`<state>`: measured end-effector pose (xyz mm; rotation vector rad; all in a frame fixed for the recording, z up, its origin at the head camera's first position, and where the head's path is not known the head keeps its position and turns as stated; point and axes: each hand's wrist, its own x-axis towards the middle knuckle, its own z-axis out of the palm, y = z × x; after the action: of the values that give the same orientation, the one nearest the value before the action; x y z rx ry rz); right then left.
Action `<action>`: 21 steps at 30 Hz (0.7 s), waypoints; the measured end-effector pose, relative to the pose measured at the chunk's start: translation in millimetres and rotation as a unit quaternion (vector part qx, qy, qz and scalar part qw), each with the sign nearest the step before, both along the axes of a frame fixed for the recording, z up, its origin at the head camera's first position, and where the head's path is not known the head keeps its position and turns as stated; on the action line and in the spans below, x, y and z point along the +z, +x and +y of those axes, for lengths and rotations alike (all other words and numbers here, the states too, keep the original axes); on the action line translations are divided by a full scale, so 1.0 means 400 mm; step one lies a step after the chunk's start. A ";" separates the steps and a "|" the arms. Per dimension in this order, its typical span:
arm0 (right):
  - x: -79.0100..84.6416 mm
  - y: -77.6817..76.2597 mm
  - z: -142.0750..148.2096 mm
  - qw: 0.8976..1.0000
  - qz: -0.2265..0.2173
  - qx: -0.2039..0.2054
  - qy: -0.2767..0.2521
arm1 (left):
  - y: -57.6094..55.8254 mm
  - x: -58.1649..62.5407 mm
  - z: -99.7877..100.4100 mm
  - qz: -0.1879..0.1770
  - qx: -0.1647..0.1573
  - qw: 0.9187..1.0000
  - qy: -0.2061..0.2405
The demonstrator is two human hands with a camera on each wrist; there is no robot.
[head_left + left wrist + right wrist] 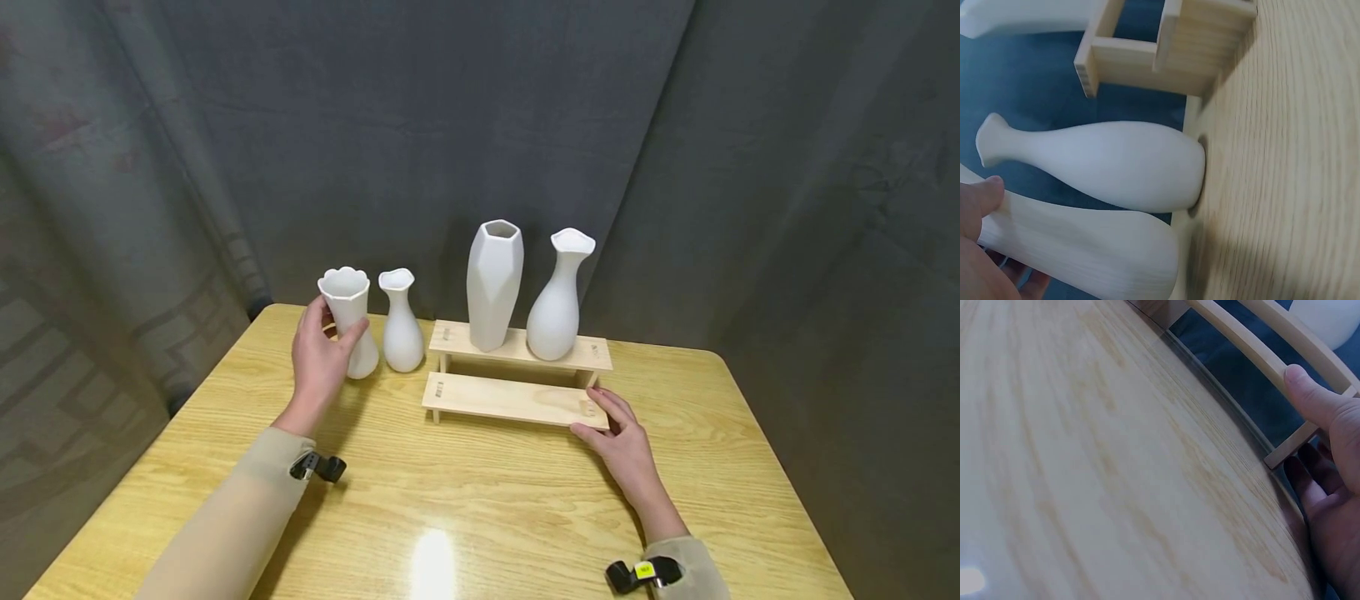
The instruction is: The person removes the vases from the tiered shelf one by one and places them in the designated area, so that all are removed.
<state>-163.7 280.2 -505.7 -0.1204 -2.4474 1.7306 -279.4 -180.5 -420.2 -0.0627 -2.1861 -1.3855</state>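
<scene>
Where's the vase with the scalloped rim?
In the head view, the scalloped vase is left of the small narrow-necked vase, held by the left hand.

Matt white flare-rimmed and faceted vases (492,292) and a pale two-tier wooden stand (510,400).
From here the vases look like smooth unglazed ceramic; the stand seems bare, plainly grained timber. The yellow-brown wood-grain counter (487,483) shines glossily; the dark grey draped cloth curtain (420,150) looks dull.
</scene>
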 end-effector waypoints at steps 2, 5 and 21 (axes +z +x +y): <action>-0.001 0.001 -0.001 1.000 0.000 0.000 -0.001 | -0.013 -0.004 -0.003 -0.004 0.003 1.000 0.000; -0.001 0.001 -0.001 1.000 0.000 0.000 -0.002 | -0.032 -0.012 -0.006 -0.008 0.008 1.000 0.000; -0.002 0.004 0.000 1.000 0.007 0.006 -0.008 | -0.092 -0.039 -0.011 -0.021 0.022 1.000 0.001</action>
<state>-162.0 280.2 -506.5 -0.0955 -2.4305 1.7497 -316.3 -184.8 -435.8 0.0147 -2.2071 -1.3769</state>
